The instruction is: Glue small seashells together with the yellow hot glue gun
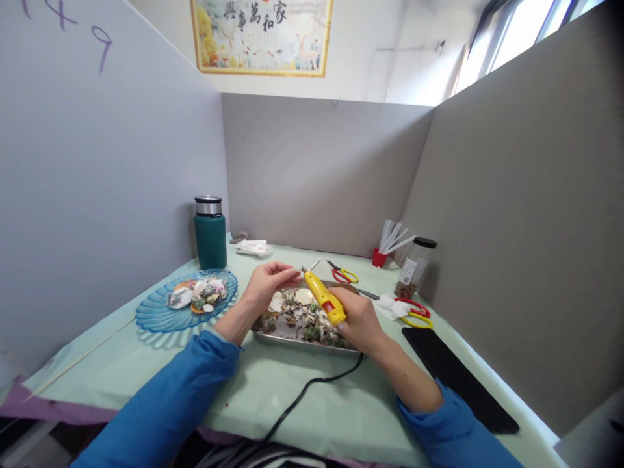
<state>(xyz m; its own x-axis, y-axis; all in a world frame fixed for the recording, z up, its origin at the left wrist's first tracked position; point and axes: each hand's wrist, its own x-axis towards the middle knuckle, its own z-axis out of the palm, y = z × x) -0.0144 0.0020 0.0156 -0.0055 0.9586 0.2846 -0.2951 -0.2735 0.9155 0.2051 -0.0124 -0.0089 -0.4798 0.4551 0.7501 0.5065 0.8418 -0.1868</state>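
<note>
My right hand (358, 318) is wrapped round a yellow hot glue gun (324, 298), its nozzle pointing up and left. Close to that nozzle, my left hand (273, 283) has its fingertips pinched together; whatever lies between them is too small to make out. Below both hands sits a metal tray (302, 344) with many small shells (305, 312) and greenish bits spread in it. To the left, a blue scalloped glass plate (160, 318) carries a cluster of shells (205, 294).
A green thermos (210, 240) stands behind the plate. Red-and-yellow scissors (415, 313), a second pair of scissors (345, 274), a clear jar (413, 270), a red cup (379, 258) of white sticks and a black mat (458, 377) lie rightward. A black cord (312, 383) crosses the front. Grey partitions (322, 169) surround the table.
</note>
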